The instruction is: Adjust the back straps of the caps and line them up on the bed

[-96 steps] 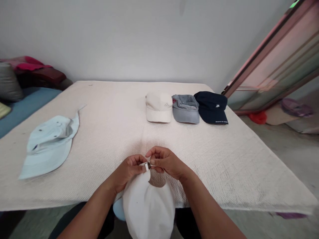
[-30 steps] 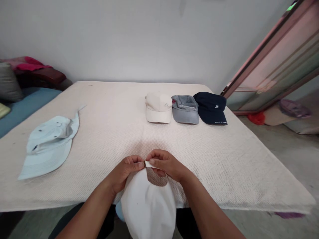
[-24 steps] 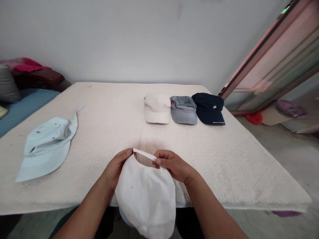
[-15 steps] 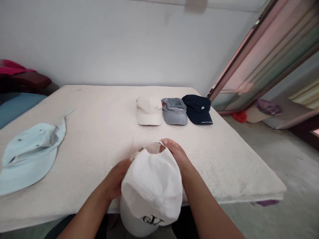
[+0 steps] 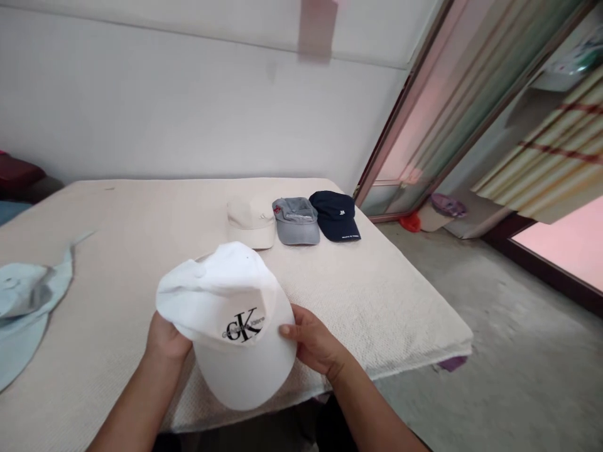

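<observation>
A white cap (image 5: pixel 230 282) with black lettering is held up over the table's front edge, its brim toward me. My left hand (image 5: pixel 168 337) grips the cap's left side, its fingers partly hidden beneath the fabric. On the other side, my right hand (image 5: pixel 308 339) pinches the brim's right edge, thumb on top. Behind the white cap, a cream cap (image 5: pixel 250 221), a grey cap (image 5: pixel 296 221) and a navy cap (image 5: pixel 335 215) sit side by side in a row, brims facing me.
A pale blue hat (image 5: pixel 23 307) lies at the left of the cloth-covered table (image 5: pixel 377 301), cut off by the view. A wall stands behind. On the floor at the right are a red item (image 5: pixel 409 223) and a bin (image 5: pixel 433 215).
The white cap has been raised and turned, so its lettering and brim now show fully. My right hand has moved from the back strap to the brim. The view has shifted right.
</observation>
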Demonstrator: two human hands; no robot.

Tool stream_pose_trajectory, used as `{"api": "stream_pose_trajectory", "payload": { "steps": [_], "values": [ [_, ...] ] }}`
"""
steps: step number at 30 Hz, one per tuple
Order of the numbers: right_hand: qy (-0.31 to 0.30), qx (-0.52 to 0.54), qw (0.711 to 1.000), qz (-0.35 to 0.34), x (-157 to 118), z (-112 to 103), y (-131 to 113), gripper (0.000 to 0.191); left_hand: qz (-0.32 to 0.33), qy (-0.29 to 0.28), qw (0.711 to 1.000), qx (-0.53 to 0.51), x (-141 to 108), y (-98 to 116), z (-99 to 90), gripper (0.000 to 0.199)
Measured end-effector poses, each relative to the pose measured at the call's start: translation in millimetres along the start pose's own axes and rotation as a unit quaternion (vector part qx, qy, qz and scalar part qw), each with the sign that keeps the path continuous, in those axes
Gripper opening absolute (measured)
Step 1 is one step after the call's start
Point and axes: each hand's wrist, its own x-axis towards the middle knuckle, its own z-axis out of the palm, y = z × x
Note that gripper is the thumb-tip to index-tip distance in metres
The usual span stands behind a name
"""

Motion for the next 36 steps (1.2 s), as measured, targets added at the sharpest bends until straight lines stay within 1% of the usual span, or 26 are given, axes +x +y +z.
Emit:
{"api": "stream_pose_trajectory", "payload": {
  "steps": [3,5,8,10,12,13,15,16,17,18,20,21,22,24,25,26,27,28,29,30,31,33,36],
  "values": [
    [0.068,-0.002,0.995,-0.068,-13.7,-15.9,-16.8,0.047,-0.047,-0.017,0.999,-0.002,-7.7,-19.5,7.6,0.035],
    [0.130,-0.015,0.981,-0.140,-26.6,-31.4,-34.9,0.043,-0.101,-0.024,0.995,0.003,-12.9,-31.1,9.7,0.031],
    [0.237,-0.056,0.939,-0.244,-52.7,-64.4,-64.3,0.042,-0.182,-0.022,0.983,0.030,-19.3,-43.7,9.5,0.030],
    [0.311,-0.093,0.902,-0.284,-72.6,-92.2,-78.6,0.044,-0.208,-0.018,0.977,0.045,-21.9,-48.8,8.2,0.029],
    [0.369,-0.109,0.871,-0.306,-91.4,-121.7,-85.6,0.046,-0.209,-0.016,0.976,0.057,-22.9,-52.1,6.7,0.026],
    [0.390,-0.114,0.862,-0.302,-99.6,-135.6,-86.4,0.047,-0.211,-0.016,0.975,0.063,-22.9,-53.3,6.0,0.025],
    [0.450,-0.132,0.841,-0.269,-111.8,-159.4,-84.3,0.049,-0.212,-0.015,0.974,0.073,-22.6,-55.1,4.9,0.022],
    [0.486,-0.139,0.826,-0.250,-115.6,-168.7,-82.5,0.049,-0.211,-0.012,0.974,0.077,-22.4,-55.8,4.5,0.021],
    [0.531,-0.153,0.798,-0.238,-118.1,-176.1,-80.7,0.046,-0.211,-0.010,0.974,0.080,-22.3,-56.4,4.4,0.020],
    [0.580,-0.178,0.760,-0.232,-119.6,-181.5,-79.5,0.043,-0.211,-0.008,0.974,0.083,-22.3,-56.8,4.4,0.019],
    [0.663,-0.232,0.672,-0.235,-120.7,-186.8,-79.4,0.037,-0.214,-0.007,0.973,0.083,-22.5,-57.2,4.8,0.018],
    [0.690,-0.256,0.633,-0.240,-120.8,-186.6,-80.5,0.036,-0.216,-0.006,0.973,0.082,-22.8,-57.1,5.2,0.017],
    [0.708,-0.271,0.605,-0.246,-120.7,-184.4,-82.0,0.037,-0.217,-0.003,0.973,0.080,-23.1,-56.7,5.5,0.017],
    [0.720,-0.307,0.563,-0.264,-118.1,-173.3,-84.5,0.040,-0.211,0.008,0.975,0.070,-23.8,-55.1,5.9,0.017],
    [0.721,-0.333,0.540,-0.279,-114.7,-164.5,-84.6,0.039,-0.206,0.015,0.977,0.059,-24.2,-53.7,5.6,0.017],
    [0.712,-0.390,0.502,-0.299,-109.2,-153.5,-83.4,0.037,-0.200,0.024,0.978,0.045,-24.6,-51.9,4.8,0.017],
    [0.692,-0.428,0.480,-0.328,-101.2,-140.6,-80.6,0.034,-0.192,0.032,0.980,0.029,-24.7,-49.5,3.4,0.017],
    [0.659,-0.456,0.488,-0.346,-90.6,-126.0,-76.2,0.030,-0.181,0.042,0.983,0.013,-24.6,-46.5,1.1,0.017],
    [0.620,-0.476,0.512,-0.356,-77.8,-110.1,-70.0,0.025,-0.167,0.052,0.985,0.000,-24.2,-42.8,-2.0,0.016],
    [0.578,-0.492,0.544,-0.357,-63.2,-93.3,-62.4,0.022,-0.150,0.063,0.987,-0.011,-23.3,-38.2,-6.1,0.016],
    [0.530,-0.504,0.584,-0.351,-47.6,-75.9,-53.5,0.020,-0.131,0.074,0.988,-0.018,-22.1,-32.6,-11.2,0.016],
    [0.411,-0.535,0.665,-0.320,-15.7,-41.5,-33.4,0.016,-0.093,0.100,0.990,-0.033,-18.7,-18.0,-23.9,0.017],
    [0.233,-0.575,0.731,-0.284,24.8,2.2,-2.2,0.013,-0.032,0.143,0.987,-0.066,-12.5,12.7,-48.9,0.020]
  ]
}}
